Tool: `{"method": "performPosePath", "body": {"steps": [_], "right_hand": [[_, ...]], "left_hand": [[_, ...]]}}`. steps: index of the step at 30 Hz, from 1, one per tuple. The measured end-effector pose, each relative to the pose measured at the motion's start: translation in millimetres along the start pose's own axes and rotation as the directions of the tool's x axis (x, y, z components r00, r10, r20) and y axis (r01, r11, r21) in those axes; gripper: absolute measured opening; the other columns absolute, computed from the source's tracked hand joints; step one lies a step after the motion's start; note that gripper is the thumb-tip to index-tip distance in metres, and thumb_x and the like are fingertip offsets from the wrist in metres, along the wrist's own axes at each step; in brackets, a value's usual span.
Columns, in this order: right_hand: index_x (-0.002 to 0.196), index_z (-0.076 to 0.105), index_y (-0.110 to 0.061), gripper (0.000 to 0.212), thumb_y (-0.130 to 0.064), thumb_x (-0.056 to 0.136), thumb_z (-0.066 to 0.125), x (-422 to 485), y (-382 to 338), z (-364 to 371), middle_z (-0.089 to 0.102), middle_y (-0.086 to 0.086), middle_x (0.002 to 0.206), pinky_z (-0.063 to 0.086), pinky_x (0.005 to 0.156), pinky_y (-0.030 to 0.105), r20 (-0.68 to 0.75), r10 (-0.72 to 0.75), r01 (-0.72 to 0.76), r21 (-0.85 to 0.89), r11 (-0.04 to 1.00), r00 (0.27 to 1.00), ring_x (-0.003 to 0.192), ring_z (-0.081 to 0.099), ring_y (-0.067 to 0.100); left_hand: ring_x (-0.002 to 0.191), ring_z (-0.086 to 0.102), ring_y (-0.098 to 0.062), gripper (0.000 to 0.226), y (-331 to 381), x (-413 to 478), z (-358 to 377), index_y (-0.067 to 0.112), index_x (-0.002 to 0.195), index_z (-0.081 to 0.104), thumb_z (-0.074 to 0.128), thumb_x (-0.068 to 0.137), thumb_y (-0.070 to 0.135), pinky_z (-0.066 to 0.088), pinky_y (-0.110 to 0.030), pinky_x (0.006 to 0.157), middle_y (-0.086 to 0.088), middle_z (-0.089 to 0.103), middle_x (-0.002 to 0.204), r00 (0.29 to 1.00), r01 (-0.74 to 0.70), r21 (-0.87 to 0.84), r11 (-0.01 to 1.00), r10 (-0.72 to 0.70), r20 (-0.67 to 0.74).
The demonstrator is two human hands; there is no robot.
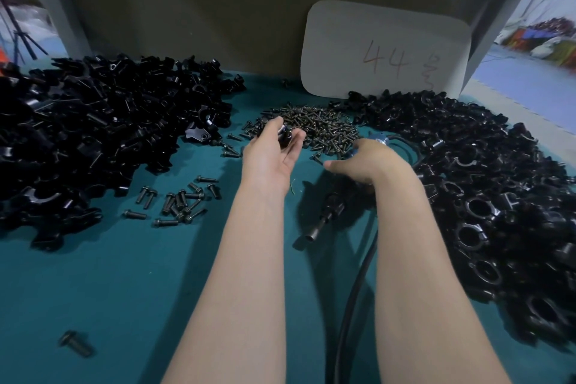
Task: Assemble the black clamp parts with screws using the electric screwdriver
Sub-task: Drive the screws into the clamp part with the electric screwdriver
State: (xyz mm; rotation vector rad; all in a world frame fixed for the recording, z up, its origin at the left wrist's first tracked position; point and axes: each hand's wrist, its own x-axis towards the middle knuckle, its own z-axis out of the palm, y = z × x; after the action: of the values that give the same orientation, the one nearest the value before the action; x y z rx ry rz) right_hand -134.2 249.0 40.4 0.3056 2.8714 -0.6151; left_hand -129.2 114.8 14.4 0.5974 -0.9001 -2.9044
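Observation:
My left hand (270, 153) reaches over the teal table and holds a small black clamp part (285, 136) between thumb and fingers, right at the near edge of the screw pile (321, 128). My right hand (364, 162) grips the body of the electric screwdriver (327, 212), whose black bit end points down and toward me just above the table. Its black cable (355, 290) runs back along my right forearm. A big heap of loose black clamp parts (93, 121) lies on the left.
A second heap of black ring-shaped clamp pieces (486, 196) fills the right side. Loose screws (177, 199) lie scattered left of my left forearm, and one single screw (74, 343) lies near the front left. A white card marked 44 (386, 53) leans on the back wall.

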Motion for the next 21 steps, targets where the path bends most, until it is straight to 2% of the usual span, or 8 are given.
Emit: {"method": "performPosePath", "body": {"steps": [5, 9, 11, 13, 14, 17, 18, 21], "right_hand": [[0.14, 0.032, -0.012, 0.069, -0.036, 0.085, 0.067, 7, -1, 15, 0.034, 0.02, 0.142, 0.042, 0.086, 0.036, -0.087, 0.086, -0.084, 0.023, 0.996, 0.993, 0.119, 0.048, 0.033], [0.132, 0.039, 0.001, 0.065, -0.033, 0.084, 0.067, 10, 3, 9, 0.054, 0.019, 0.124, 0.048, 0.092, 0.039, -0.126, 0.102, -0.057, 0.321, 0.945, 0.987, 0.106, 0.055, 0.031], [0.118, 0.05, -0.002, 0.048, -0.029, 0.082, 0.066, 5, 3, -3, 0.062, 0.016, 0.112, 0.051, 0.091, 0.042, -0.185, 0.09, 0.02, 0.52, 0.854, 0.979, 0.097, 0.06, 0.027], [0.094, 0.056, -0.006, 0.024, -0.022, 0.08, 0.066, -5, 1, -16, 0.065, 0.018, 0.105, 0.054, 0.088, 0.043, -0.211, 0.1, 0.094, 0.743, 0.662, 0.972, 0.096, 0.064, 0.026], [0.086, 0.054, -0.006, 0.017, -0.015, 0.08, 0.066, -10, 1, -20, 0.065, 0.02, 0.105, 0.056, 0.086, 0.043, -0.196, 0.115, 0.115, 0.862, 0.493, 0.974, 0.097, 0.065, 0.027], [0.085, 0.052, -0.004, 0.015, 0.003, 0.08, 0.064, -21, 1, -28, 0.062, 0.019, 0.107, 0.058, 0.08, 0.037, -0.056, 0.089, 0.073, 0.977, -0.201, 0.994, 0.094, 0.065, 0.028], [0.086, 0.051, -0.005, 0.017, 0.006, 0.079, 0.063, -22, 0, -29, 0.061, 0.017, 0.106, 0.058, 0.077, 0.035, -0.036, 0.085, 0.064, 0.934, -0.353, 0.996, 0.09, 0.065, 0.026], [0.091, 0.049, -0.007, 0.019, 0.006, 0.083, 0.059, -23, 0, -26, 0.058, 0.012, 0.1, 0.057, 0.059, 0.034, -0.049, 0.075, 0.08, 0.871, -0.485, 0.996, 0.081, 0.063, 0.024]], "left_hand": [[0.07, 0.067, -0.022, 0.012, -1, 0, 0, 0.001, 0.095, 0.055, 0.061, 0.093, 0.01, 0.06, -0.03, 0.069, -0.02, 0.063, 0.083, 1.0, 0.019, 0.009, 1.0, -0.019, -0.008], [0.075, 0.067, -0.021, 0.043, 0, -1, -2, -0.001, 0.131, 0.048, 0.063, 0.092, 0.007, 0.061, -0.027, 0.066, -0.022, 0.059, 0.118, 1.0, -0.016, 0.024, 1.0, 0.017, -0.024], [0.077, 0.067, -0.021, 0.045, -1, -1, -3, 0.0, 0.133, 0.048, 0.064, 0.092, 0.009, 0.06, -0.026, 0.068, -0.019, 0.059, 0.121, 0.998, -0.046, 0.059, 0.997, 0.049, -0.048], [0.076, 0.067, -0.02, 0.024, 0, 0, -6, 0.001, 0.113, 0.056, 0.064, 0.092, 0.011, 0.06, -0.024, 0.07, -0.017, 0.062, 0.108, 0.994, -0.072, 0.086, 0.994, 0.078, -0.07], [0.075, 0.067, -0.019, 0.022, 1, 0, -7, 0.002, 0.111, 0.055, 0.064, 0.093, 0.012, 0.06, -0.024, 0.07, -0.016, 0.063, 0.104, 0.992, -0.085, 0.092, 0.992, 0.093, -0.082], [0.077, 0.067, -0.02, 0.057, 4, 1, -9, 0.001, 0.142, 0.035, 0.062, 0.094, 0.013, 0.058, -0.021, 0.064, -0.016, 0.064, 0.107, 0.979, -0.142, 0.084, 0.986, 0.152, -0.136], [0.078, 0.067, -0.021, 0.065, 3, 3, -10, 0.001, 0.148, 0.026, 0.062, 0.094, 0.013, 0.057, -0.02, 0.061, -0.016, 0.063, 0.108, 0.973, -0.16, 0.115, 0.98, 0.176, -0.15], [0.069, 0.066, -0.019, 0.061, -3, 4, -11, 0.002, 0.145, 0.031, 0.061, 0.094, 0.017, 0.057, -0.025, 0.064, -0.01, 0.064, 0.086, 0.951, -0.19, 0.382, 0.904, 0.266, -0.158]]}}
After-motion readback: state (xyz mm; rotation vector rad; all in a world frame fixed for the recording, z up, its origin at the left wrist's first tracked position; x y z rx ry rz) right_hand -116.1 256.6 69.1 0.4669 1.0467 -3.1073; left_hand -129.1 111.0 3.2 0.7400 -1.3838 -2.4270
